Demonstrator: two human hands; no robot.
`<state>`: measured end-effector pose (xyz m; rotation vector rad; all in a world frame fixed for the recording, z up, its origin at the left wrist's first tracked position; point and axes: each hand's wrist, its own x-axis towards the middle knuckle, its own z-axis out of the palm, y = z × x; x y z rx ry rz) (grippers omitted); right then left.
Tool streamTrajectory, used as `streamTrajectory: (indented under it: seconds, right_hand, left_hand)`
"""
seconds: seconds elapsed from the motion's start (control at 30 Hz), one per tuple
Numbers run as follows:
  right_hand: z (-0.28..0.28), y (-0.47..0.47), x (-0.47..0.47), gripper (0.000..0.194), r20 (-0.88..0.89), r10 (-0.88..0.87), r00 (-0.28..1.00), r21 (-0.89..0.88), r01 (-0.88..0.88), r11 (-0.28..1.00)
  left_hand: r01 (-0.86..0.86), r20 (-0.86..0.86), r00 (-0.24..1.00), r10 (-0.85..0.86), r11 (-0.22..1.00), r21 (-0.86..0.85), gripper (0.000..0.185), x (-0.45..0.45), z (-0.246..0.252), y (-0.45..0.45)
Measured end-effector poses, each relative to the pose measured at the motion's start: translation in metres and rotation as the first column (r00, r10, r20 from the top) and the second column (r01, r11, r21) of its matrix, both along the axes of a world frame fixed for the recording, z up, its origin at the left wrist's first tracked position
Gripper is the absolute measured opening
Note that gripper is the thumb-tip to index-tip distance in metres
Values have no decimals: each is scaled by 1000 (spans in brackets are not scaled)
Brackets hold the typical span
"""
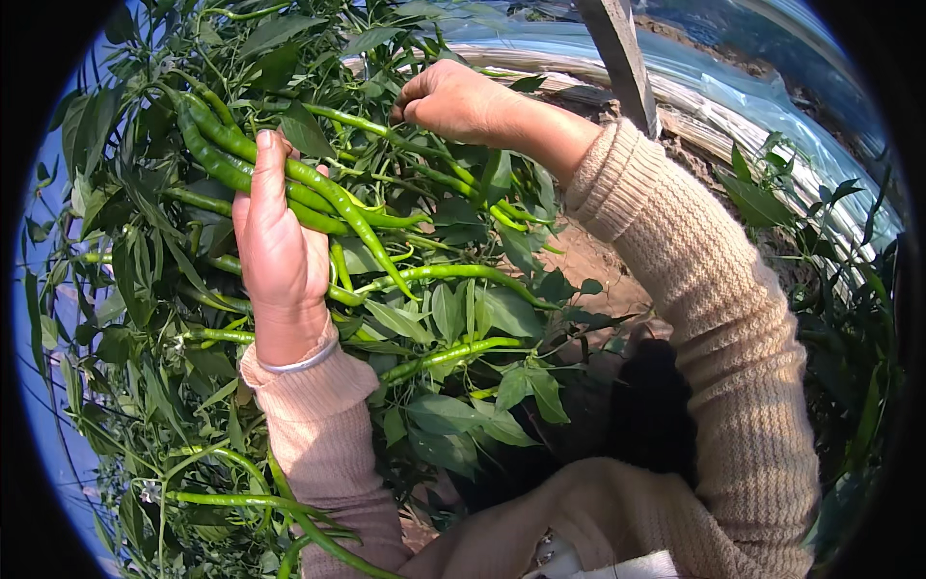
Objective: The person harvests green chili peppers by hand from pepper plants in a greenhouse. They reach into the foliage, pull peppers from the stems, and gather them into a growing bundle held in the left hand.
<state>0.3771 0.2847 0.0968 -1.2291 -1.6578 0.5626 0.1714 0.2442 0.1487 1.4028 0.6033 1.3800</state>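
My left hand (282,250) is wrapped around several long green chili peppers (336,199), the thumb lying across them. Their stem ends point to the upper left and their tips to the lower right. Higher up and to the right, my right hand (459,101) is at the pepper foliage with its fingers curled downward. Its fingertips are close to a long green pepper (347,119) on the plant; whether they pinch a stem is hidden. More peppers hang around both hands, among them a curved one (470,272) and one lower down (456,354).
Dense pepper leaves (448,420) fill the left and middle. A wooden post (622,65) rises at the top right, before pale bundled stalks (723,148) and clear plastic sheeting (781,108). Peppers (239,499) overlap my left sleeve. Bare soil (589,268) shows between the plants.
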Motion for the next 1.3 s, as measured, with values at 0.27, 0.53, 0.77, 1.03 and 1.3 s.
streamTrajectory:
  seconds: [0.27,0.53,0.77,1.03,1.3]
  right_hand:
    - [-58,-35,109,44,-301,-365,881,-192,319,928]
    - [-254,-70,91,36,408,-252,878,-594,464,657]
    - [-319,-100,43,28,250,305,919,-347,-209,914]
    - [-181,-25,42,23,80,-163,983,37,160,986]
    - [-132,75,-11,29,-69,-224,972,198,234,952]
  left_hand:
    - [-21,-43,999,21,1000,-2,20,-14,-1,9]
    - [-2,-11,1000,3,1000,16,18,-3,-1,5]
    - [-29,-36,999,29,1000,5,21,-13,-2,5]
    - [-51,-8,999,51,999,-11,24,-13,-3,1]
    - [-26,-28,999,27,1000,14,24,3,2,1]
